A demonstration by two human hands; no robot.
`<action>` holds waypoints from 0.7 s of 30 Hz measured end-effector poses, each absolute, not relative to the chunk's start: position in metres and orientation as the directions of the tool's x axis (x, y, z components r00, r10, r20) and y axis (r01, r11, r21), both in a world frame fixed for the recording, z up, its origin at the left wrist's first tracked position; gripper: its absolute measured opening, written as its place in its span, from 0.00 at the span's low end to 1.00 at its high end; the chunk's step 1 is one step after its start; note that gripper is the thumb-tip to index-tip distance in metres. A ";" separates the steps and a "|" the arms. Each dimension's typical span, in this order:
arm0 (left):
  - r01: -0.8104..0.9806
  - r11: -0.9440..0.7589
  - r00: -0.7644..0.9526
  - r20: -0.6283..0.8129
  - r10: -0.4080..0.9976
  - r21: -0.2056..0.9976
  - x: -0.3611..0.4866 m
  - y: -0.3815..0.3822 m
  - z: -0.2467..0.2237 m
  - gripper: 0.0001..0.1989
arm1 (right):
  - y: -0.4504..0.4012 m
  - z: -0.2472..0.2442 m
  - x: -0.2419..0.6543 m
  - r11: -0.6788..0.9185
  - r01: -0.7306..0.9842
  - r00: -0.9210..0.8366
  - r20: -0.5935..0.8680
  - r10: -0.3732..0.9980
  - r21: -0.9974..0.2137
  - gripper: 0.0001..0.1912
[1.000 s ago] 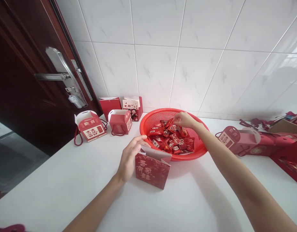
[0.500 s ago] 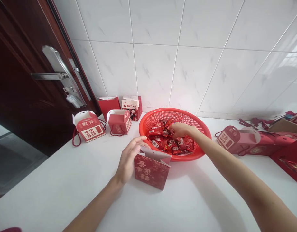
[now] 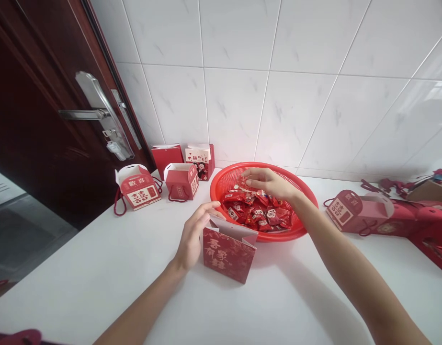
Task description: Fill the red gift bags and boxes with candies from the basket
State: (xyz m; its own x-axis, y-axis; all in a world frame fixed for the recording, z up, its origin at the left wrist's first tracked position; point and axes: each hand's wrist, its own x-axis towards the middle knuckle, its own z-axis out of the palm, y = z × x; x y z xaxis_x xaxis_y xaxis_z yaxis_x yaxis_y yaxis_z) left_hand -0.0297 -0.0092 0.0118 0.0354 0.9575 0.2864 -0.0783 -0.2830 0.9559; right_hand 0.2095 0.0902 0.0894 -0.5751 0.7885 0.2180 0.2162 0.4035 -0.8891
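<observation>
My left hand (image 3: 192,237) grips the left side of a red paper gift box (image 3: 230,254) with gold characters on its front. The box stands open-topped on the white table. Just behind it is a red plastic basket (image 3: 303,225), heaped with shiny red candy packets (image 3: 256,215). Over the basket, my right hand (image 3: 269,184) is raised above the pile, fingers curled down and thumb below them. A red packet (image 3: 242,183) shows at its fingertips, partly blurred; the fingers appear closed on it.
To the left stand two handled red boxes (image 3: 139,188) (image 3: 181,182), with a red bag (image 3: 166,158) and a white-and-red box (image 3: 199,162) against the tiled wall. More red boxes (image 3: 357,211) line the right side. A dark wooden door (image 3: 34,96) with a metal handle is at left.
My right hand has risen out of the candy pile, with a packet now showing at its fingertips. My left hand stays on the gift box. The view has shifted slightly.
</observation>
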 end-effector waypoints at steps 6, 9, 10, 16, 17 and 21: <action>-0.134 -0.217 0.012 0.221 0.975 0.967 -0.028 -0.009 0.018 0.23 | 0.071 0.090 0.183 0.607 0.140 -0.545 0.451 0.707 -0.782 0.11; -0.210 -0.151 -0.017 0.151 0.988 0.966 -0.024 -0.010 0.024 0.24 | 0.059 0.087 0.171 0.744 0.198 -0.589 0.529 0.611 -0.639 0.10; -0.235 -0.136 -0.024 0.134 0.991 0.962 -0.023 -0.009 0.026 0.24 | 0.055 0.086 0.167 0.776 0.226 -0.612 0.534 0.583 -0.589 0.10; -0.363 -0.048 0.018 0.059 0.998 0.931 -0.023 -0.006 0.030 0.23 | 0.042 0.083 0.156 0.865 0.282 -0.697 0.531 0.482 -0.416 0.16; -0.376 -0.016 0.033 0.030 0.999 0.927 -0.024 -0.006 0.030 0.22 | 0.041 0.083 0.156 0.862 0.269 -0.703 0.524 0.480 -0.429 0.17; -0.353 0.036 0.065 -0.014 0.998 0.935 -0.026 -0.006 0.030 0.21 | 0.041 0.086 0.159 0.795 0.201 -0.691 0.493 0.529 -0.572 0.14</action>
State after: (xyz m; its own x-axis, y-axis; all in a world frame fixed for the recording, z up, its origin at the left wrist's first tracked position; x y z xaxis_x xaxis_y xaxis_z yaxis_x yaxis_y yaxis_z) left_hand -0.0259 -0.0057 0.0295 0.0652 0.9978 -0.0135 -0.3530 0.0358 0.9350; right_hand 0.1590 0.0410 0.0855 -0.6910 0.5288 0.4928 0.2006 0.7953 -0.5721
